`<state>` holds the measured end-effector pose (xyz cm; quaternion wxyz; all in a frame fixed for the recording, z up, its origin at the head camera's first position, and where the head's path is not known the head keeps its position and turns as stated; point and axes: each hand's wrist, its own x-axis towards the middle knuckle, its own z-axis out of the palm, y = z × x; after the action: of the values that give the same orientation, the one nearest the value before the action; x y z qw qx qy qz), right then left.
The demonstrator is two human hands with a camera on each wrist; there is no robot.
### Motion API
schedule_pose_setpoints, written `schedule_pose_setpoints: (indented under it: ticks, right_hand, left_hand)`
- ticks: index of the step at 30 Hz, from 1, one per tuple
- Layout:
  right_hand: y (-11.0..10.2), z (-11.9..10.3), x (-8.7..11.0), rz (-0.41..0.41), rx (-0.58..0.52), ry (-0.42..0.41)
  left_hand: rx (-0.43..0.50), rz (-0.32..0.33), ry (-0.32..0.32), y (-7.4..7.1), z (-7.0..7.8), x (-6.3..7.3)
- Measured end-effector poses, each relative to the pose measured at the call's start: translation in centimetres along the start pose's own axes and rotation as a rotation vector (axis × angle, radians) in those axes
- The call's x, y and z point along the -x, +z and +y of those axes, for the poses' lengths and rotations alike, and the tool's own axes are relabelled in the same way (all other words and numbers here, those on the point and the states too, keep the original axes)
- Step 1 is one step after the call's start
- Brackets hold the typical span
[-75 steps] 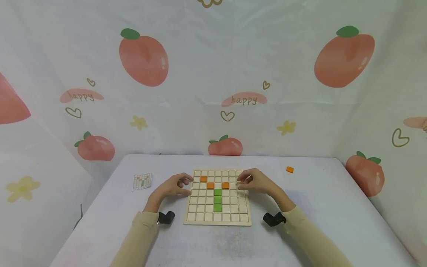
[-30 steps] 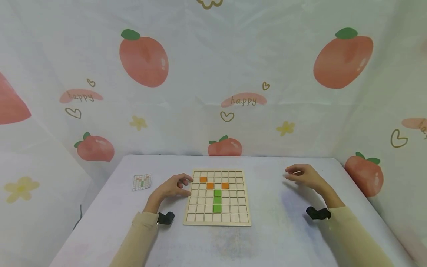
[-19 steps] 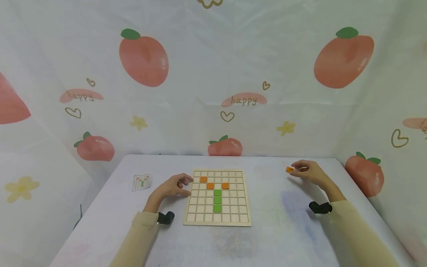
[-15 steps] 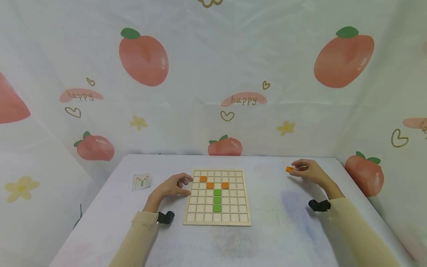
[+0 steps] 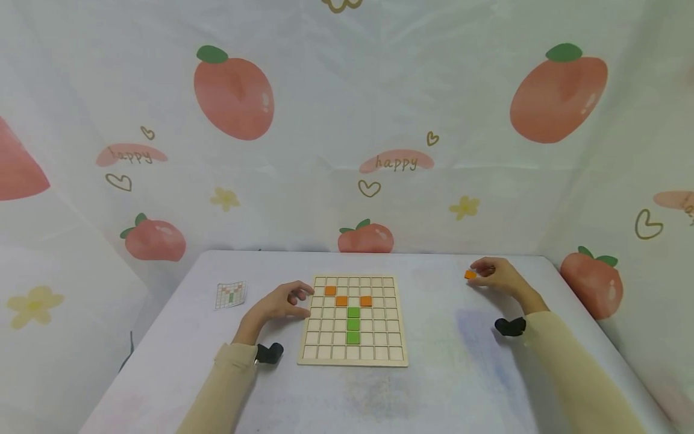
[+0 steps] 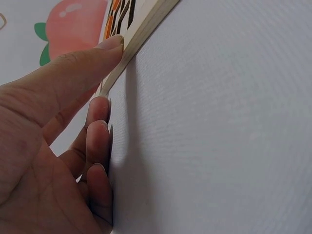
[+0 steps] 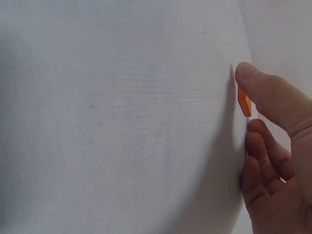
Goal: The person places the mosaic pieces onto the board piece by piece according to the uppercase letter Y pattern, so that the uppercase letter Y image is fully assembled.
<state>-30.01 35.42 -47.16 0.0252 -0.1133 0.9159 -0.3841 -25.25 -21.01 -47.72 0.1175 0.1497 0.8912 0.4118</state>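
At the back right of the table, my right hand (image 5: 496, 274) pinches a small square orange tile (image 5: 470, 274). In the right wrist view the thumb lies against this orange tile (image 7: 244, 101), the other fingers bent below. My left hand (image 5: 282, 301) lies at the left side of a wooden grid board (image 5: 325, 355), its thumb and fingers spread along the edge. The left wrist view has the thumb tip on the board's rim (image 6: 146, 31), with the other fingers loosely bent beside it. Set in the board are three orange tiles (image 5: 341, 301) and a column of three green tiles (image 5: 353, 324).
A paper card (image 5: 230, 295) printed with a small coloured grid lies left of the board on the white table (image 5: 434, 386). Behind the table hangs a white curtain (image 5: 303, 120) with fruit prints. A black wrist camera (image 5: 269, 353) sits on the left wrist, another on the right.
My right hand has moved from the board's right side out to the loose orange tile and taken it between thumb and fingers. The left hand and board have stayed put.
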Motion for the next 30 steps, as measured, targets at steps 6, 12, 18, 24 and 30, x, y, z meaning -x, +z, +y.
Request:
schedule_pose_setpoints:
  ticks: [6, 12, 18, 24, 30]
  right_hand:
    - [0.3, -0.1, -0.2, 0.027, 0.001, -0.018]
    - [0.4, 0.0, -0.2, 0.023, 0.009, 0.013]
    - [0.4, 0.1, -0.1, 0.026, -0.007, 0.021]
    - [0.7, -0.2, 0.0, 0.03, -0.024, 0.018]
    - [1.3, -1.3, 0.0, 0.003, -0.061, -0.02]
  left_hand:
    - [-0.012, -0.001, -0.003, 0.0, 0.1, 0.0]
    - [-0.001, -0.003, 0.001, 0.1, 0.3, 0.1]
    - [-0.012, 0.003, -0.016, 0.2, 0.2, 0.0]
    - [-0.017, 0.005, -0.031, 0.2, 0.3, 0.0]
    - [-0.017, 0.006, -0.033, 0.1, 0.3, 0.0]
